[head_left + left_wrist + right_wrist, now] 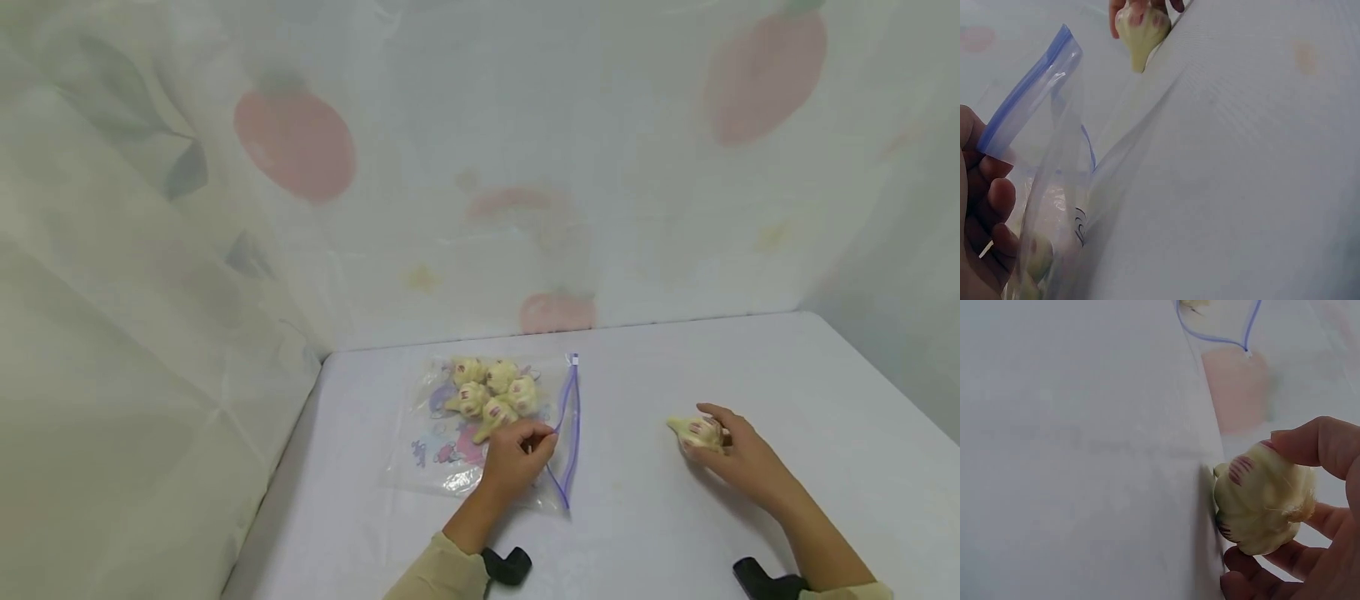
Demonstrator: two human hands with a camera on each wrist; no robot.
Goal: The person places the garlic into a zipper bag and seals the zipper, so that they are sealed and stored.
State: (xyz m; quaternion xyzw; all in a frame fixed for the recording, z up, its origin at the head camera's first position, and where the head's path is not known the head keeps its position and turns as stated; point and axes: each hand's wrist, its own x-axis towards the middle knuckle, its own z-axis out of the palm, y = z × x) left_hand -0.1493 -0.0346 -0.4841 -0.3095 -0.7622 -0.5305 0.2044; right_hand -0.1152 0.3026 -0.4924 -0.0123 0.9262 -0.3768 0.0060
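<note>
Count: 1 zip bag (480, 433), 5 garlic bulbs (491, 392) inside it, 1 loose garlic bulb (696, 431) outside, 2 hands.

Your left hand (517, 458) pinches the bag's blue zip strip (570, 433) at the mouth, fingers curled round the plastic; the left wrist view shows the strip lifted off the table (750, 367) and the mouth gaping. The bag lies flat near the table's back left corner, mouth facing the right edge, zip strip running back edge to front edge. The 5 bulbs sit clustered in the bag's back half, touching each other.

Your right hand (738, 458) grips the loose bulb, thumb on top and fingers curled beneath, per the right wrist view. The bulb rests at table level, approx. mid-table, well apart from the bag. Its long axis runs left-right, tapered tip pointing toward the bag mouth, fat end in your palm.
</note>
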